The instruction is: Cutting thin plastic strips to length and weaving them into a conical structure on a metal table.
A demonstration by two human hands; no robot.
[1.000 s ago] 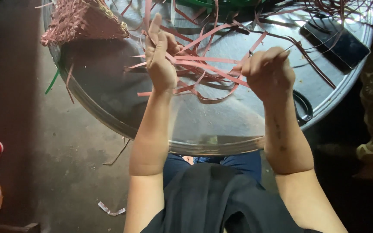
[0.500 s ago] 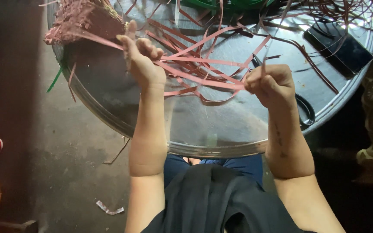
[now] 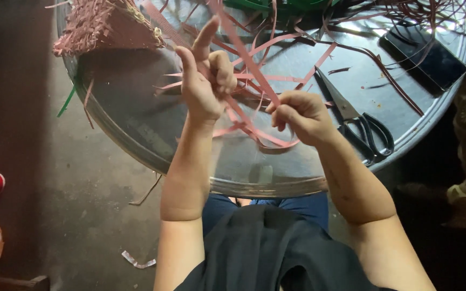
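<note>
Hands raised over round metal tray (image 3: 136,134). Left hand (image 3: 203,81) curled around pink strips (image 3: 254,129), index finger and thumb sticking up. Right hand (image 3: 300,116) closed, pinching one strip (image 3: 244,54) that runs far-left across tray. Loose strips spread between hands and beyond. Scissors (image 3: 360,126) lie just right of right hand. Woven piece (image 3: 106,27) at far left, phone (image 3: 424,54) far right.

A round metal counter (image 3: 136,145) with a reflective top stands on a dark, bare concrete floor (image 3: 71,215) in dim light, brightest along its far edge.
</note>
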